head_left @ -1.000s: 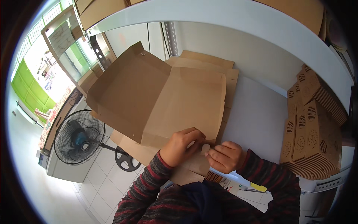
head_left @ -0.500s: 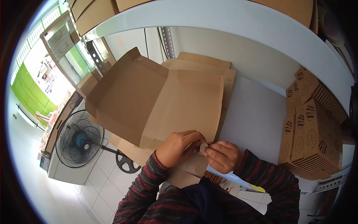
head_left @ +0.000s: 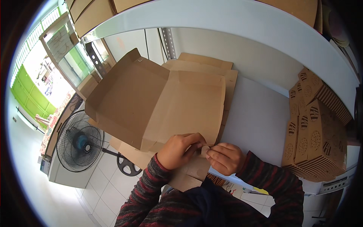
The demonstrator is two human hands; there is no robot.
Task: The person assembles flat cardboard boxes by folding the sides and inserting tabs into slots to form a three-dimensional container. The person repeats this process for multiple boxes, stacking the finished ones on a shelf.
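Note:
A brown cardboard box (head_left: 189,102) lies partly folded, with its lid panel raised and leaning to the left. At the box's near right corner, my left hand (head_left: 178,151) has its fingers curled over the front edge. Close beside it my right hand (head_left: 226,158) pinches a small rounded cardboard tab (head_left: 204,151) between thumb and fingers. The fingertips of both hands almost meet there. Below my hands a loose front flap (head_left: 187,178) of cardboard reaches toward my body. Flat cardboard sheets (head_left: 204,58) stick out from under the box at the back.
To the right, folded boxes with dark printed patterns (head_left: 315,140) are stacked on the white shelf surface (head_left: 257,109). Overhead runs a white shelf beam (head_left: 227,19) with more cardboard (head_left: 92,17) above it. A black fan (head_left: 80,142) stands at the left.
Both hands stay at the same corner with only slight finger movement. The whole view has shifted very slightly, and the box keeps its shape.

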